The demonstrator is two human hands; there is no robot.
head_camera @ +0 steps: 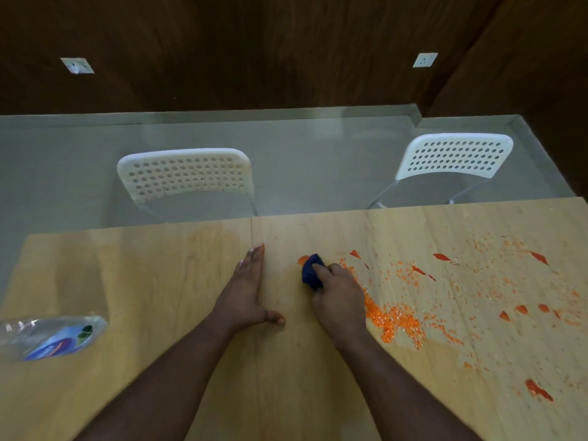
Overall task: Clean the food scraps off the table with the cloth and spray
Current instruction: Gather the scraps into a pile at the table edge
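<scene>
Far left of the cloth (312, 271), the spray bottle (51, 337) lay on the surface (159, 281); its blue label was too blurry to read. The left hand (246, 291) pressed flat, holding nothing. The right hand (339, 297) squeezed the cloth. Best to sweep the orange scraps (394, 319), right of the cloth, into one pile.
</scene>
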